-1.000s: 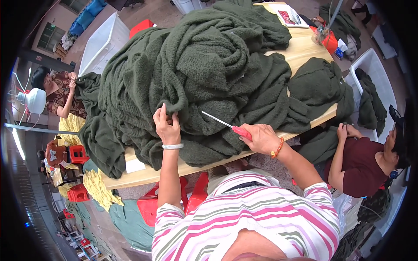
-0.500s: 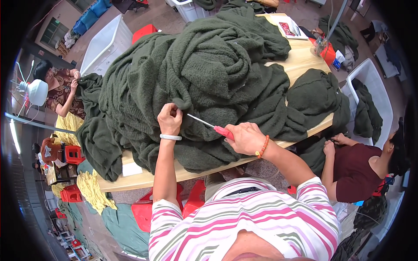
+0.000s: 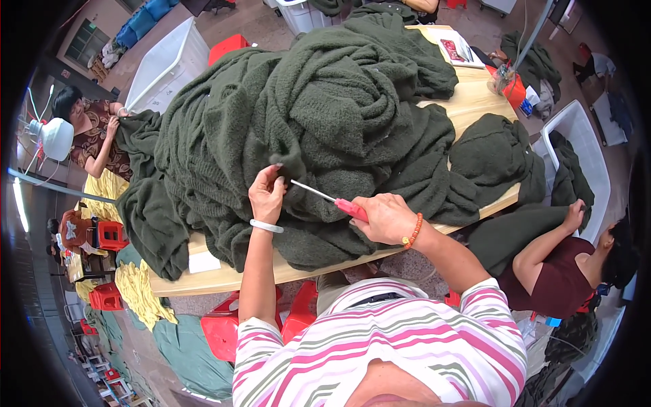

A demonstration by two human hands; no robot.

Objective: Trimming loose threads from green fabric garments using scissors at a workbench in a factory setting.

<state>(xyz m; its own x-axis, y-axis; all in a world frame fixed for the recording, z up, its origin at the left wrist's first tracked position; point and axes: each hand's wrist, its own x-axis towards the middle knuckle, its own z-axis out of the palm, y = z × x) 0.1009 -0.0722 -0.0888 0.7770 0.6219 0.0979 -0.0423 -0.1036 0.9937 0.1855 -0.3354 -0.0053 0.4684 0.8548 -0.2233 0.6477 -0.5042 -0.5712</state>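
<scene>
Cloth (image 3: 332, 112), dark green and knitted, lay heaped over most of the counter (image 3: 478, 95), reaching past its left end. I had the left hand (image 3: 267, 195) at the near side of the heap, thumb and forefinger pinched on a fold, I judged so that this spot stood proud and steady. I had the right hand (image 3: 385, 218) wrapped round the pink handle of the tool (image 3: 348, 207), its thin shaft slanting toward the left fingertips; that grip, it seemed to me, gave control over the point. From my end I could not make out whether the tip touched the fold. To the right, a white bin (image 3: 598, 149) held more green cloth, and a co-worker (image 3: 563, 277) gripped a piece beside it. Beyond the left end stood a white tub (image 3: 178, 64), its contents unclear to me.
</scene>
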